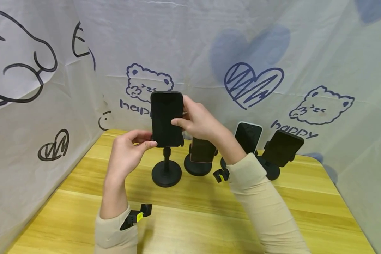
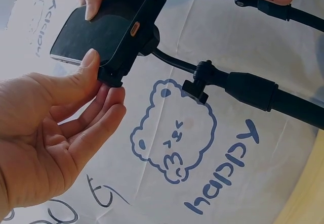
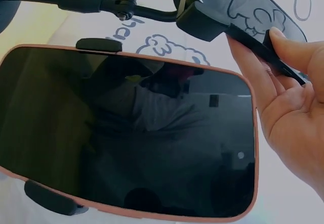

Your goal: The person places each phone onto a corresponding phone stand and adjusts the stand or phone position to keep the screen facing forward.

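Observation:
A black phone (image 1: 166, 113) stands upright in a black phone holder (image 1: 166, 174) with a round base. My right hand (image 1: 199, 120) grips its right side, thumb over the screen and fingers behind. At the lower left corner, my left hand (image 1: 125, 153) pinches the holder's side arm (image 2: 111, 76) against the phone edge. The left wrist view shows the thumb along that edge and the fingertips beneath the arm. In the right wrist view, my right thumb and fingers pinch the opposite long edge, where another side arm (image 3: 263, 49) runs.
To the right, on similar stands, are a phone in an orange-pink case (image 1: 203, 151), a white-edged phone (image 1: 248, 135) and a tilted black phone (image 1: 282, 148). My right forearm crosses before them. A drawn-on white cloth (image 1: 193, 46) hangs behind the wooden table (image 1: 184, 225).

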Tool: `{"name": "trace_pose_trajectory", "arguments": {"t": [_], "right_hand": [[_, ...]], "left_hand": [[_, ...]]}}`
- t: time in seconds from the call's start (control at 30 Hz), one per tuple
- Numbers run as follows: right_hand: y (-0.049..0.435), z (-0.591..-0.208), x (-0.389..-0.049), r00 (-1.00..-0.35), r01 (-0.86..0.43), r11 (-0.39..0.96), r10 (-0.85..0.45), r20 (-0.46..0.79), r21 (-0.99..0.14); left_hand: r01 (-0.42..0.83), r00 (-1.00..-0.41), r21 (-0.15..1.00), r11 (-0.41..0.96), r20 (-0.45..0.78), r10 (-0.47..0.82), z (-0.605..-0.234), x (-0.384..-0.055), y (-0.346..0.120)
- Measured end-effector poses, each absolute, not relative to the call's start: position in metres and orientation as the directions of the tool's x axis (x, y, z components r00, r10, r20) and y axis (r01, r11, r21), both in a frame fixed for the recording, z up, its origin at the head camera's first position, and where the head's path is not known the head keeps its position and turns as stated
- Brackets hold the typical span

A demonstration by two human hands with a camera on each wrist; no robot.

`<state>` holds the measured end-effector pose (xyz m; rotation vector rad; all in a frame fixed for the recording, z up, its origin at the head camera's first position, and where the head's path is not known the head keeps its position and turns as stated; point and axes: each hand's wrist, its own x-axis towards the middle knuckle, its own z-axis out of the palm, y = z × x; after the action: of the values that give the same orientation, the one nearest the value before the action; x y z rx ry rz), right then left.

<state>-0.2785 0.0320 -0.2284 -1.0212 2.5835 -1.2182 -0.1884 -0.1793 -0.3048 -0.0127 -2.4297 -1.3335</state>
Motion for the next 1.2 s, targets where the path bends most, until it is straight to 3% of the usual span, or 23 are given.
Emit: {"name": "trace_pose_trajectory", "arguments": {"t": [0.4, 0.7, 0.93, 1.2], "right_hand": [[0.031, -0.228, -0.276, -0.764, -0.516, 0.414, -0.618, 0.185, -0.750], [0.029, -0.222, -0.275, -0.722, -0.643, 0.283, -0.536, 0.438, -0.712], [0.032, -0.224, -0.278, -0.712, -0.630, 0.239, -0.558, 0.427, -0.739], [0.034, -0.224, -0.280, -0.705, -0.640, 0.261, -0.573, 0.417, -0.723]], "left_hand": [[0.167, -0.950, 0.822, 0.544, 0.282, -0.134, -0.303, -0.187, -0.180], [0.180, -0.963, 0.812, 0.555, 0.261, -0.069, -0.302, -0.188, -0.185], [0.175, -0.984, 0.831, 0.529, 0.171, 0.057, -0.305, -0.188, -0.191], [0.199, -0.977, 0.852, 0.484, 0.208, 0.037, -0.307, -0.191, -0.189]]}}
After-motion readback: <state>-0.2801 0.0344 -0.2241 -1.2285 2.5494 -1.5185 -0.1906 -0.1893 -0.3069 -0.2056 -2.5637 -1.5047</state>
